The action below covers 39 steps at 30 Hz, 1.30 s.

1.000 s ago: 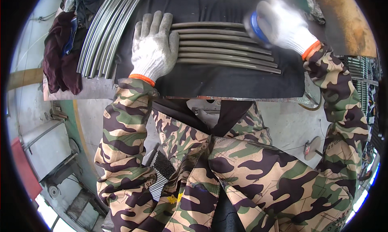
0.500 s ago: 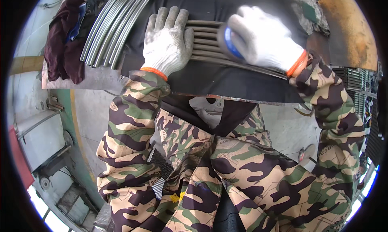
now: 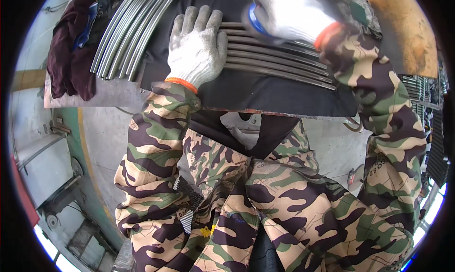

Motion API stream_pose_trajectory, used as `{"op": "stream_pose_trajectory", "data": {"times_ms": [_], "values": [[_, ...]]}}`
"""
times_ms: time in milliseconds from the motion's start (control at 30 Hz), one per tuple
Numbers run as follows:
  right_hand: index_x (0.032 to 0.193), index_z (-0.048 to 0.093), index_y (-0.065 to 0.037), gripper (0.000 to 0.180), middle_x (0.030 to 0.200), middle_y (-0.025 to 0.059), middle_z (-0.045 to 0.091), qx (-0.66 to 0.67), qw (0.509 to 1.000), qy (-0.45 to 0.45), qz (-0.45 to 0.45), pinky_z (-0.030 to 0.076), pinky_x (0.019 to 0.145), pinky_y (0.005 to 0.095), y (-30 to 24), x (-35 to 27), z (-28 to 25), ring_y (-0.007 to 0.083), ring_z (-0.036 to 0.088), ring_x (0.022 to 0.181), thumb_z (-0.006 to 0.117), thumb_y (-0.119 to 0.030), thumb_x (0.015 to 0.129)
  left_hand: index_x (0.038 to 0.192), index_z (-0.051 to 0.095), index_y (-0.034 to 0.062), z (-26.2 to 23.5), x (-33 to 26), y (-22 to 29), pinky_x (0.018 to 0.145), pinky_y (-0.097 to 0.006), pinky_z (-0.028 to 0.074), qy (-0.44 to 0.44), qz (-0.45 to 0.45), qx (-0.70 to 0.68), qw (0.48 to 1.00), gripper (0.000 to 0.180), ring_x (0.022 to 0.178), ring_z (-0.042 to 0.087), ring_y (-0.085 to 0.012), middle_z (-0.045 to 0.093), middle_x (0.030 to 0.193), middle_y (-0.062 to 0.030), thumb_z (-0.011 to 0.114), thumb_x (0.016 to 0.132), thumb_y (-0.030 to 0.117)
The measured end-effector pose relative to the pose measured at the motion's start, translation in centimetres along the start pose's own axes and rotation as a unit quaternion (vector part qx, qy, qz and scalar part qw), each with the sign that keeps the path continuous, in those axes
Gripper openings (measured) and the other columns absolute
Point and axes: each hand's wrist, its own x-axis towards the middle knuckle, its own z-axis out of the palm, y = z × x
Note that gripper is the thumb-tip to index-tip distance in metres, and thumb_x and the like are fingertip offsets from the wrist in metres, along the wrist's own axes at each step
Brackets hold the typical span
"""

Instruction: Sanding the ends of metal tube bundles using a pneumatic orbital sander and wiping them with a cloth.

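My left hand (image 3: 196, 48), in a white knit glove with grey fingertips and an orange cuff, lies flat over a row of several thin metal rods (image 3: 277, 61). Its fingers point away from me and hide the rods' left ends. Above the far side of the row is my right hand (image 3: 295, 13), gloved alike and blurred by motion. It is closed on a round thing with a blue rim (image 3: 257, 21), whose exact kind I cannot make out. Whether that thing touches the rods is hard to tell. Under the rods spreads a black cloth (image 3: 237, 93).
A bundle of shinier metal rods (image 3: 130, 32) lies at the table's left. Beside it hangs a dark maroon cloth (image 3: 71, 66). At the far right are a crumpled grey wrap (image 3: 372, 23) and a worn orange-brown surface (image 3: 407, 28). More rods (image 3: 414, 89) are stacked beyond my right arm.
My right hand has moved away from me and slightly left with the blue-rimmed thing, uncovering more of the rods' right ends. My left hand stays in place on the row.
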Motion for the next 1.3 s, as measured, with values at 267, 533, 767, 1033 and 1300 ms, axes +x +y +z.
{"op": "stream_pose_trajectory", "data": {"times_ms": [267, 533, 767, 1033, 1300], "values": [[0.098, 0.067, -0.005, 0.019, 0.094, 0.0221, 0.066, 0.015, 0.999, 0.022, -0.025, 0.059, 0.076, 0.0547, -0.4, -1.1, -0.2, 0.0437, 0.070, 0.087, 0.067, -0.023, 0.092, 0.146, 0.063, 0.0075, 0.0, 0.0, 0.0, 0.124, -0.056, 0.036, -0.010, 0.001, 0.007, 1.000, 0.047, 0.144, 0.051, -0.0438, 0.060, 0.152, -0.0201, 0.061, 0.102, 0.023], [0.119, 0.068, -0.008, 0.028, 0.109, 0.0216, 0.068, -0.006, 0.999, -0.028, -0.025, 0.060, 0.083, 0.0556, 0.8, -6.2, 0.6, 0.0423, 0.072, 0.102, 0.063, -0.024, 0.096, 0.146, 0.064, 0.0073, 2.2, 1.4, 1.7, 0.125, -0.056, 0.035, -0.014, 0.008, -0.016, 1.000, 0.046, 0.145, 0.051, -0.0427, 0.060, 0.152, -0.0198, 0.060, 0.103, 0.024], [0.114, 0.066, -0.009, 0.023, 0.102, 0.0186, 0.064, -0.026, 0.999, 0.007, -0.018, 0.059, 0.077, 0.0546, 3.9, -8.6, 0.6, 0.0393, 0.070, 0.095, 0.066, -0.021, 0.094, 0.150, 0.061, 0.0089, 0.8, 0.7, 0.3, 0.127, -0.057, 0.033, -0.034, -0.016, 0.011, 0.999, 0.048, 0.148, 0.048, -0.0440, 0.058, 0.156, -0.0200, 0.058, 0.104, 0.026], [0.116, 0.065, -0.009, 0.026, 0.107, 0.0167, 0.065, -0.075, 0.997, 0.014, 0.020, 0.060, 0.080, 0.0514, 4.3, -9.2, 0.7, 0.0373, 0.069, 0.098, 0.067, -0.023, 0.094, 0.151, 0.061, 0.0101, 0.1, 0.4, 0.2, 0.128, -0.057, 0.030, -0.064, -0.047, 0.026, 0.997, 0.049, 0.150, 0.047, -0.0452, 0.057, 0.157, -0.0213, 0.055, 0.107, 0.029], [0.102, 0.063, -0.007, 0.015, 0.097, 0.0160, 0.060, 0.047, 0.995, 0.047, -0.071, 0.056, 0.071, 0.0506, -1.9, -7.5, 0.3, 0.0368, 0.065, 0.089, 0.067, -0.017, 0.092, 0.152, 0.060, 0.0096, -1.3, 0.1, -1.4, 0.129, -0.056, 0.029, -0.065, -0.053, 0.057, 0.995, 0.050, 0.151, 0.046, -0.0454, 0.056, 0.158, -0.0226, 0.054, 0.107, 0.031]]}}
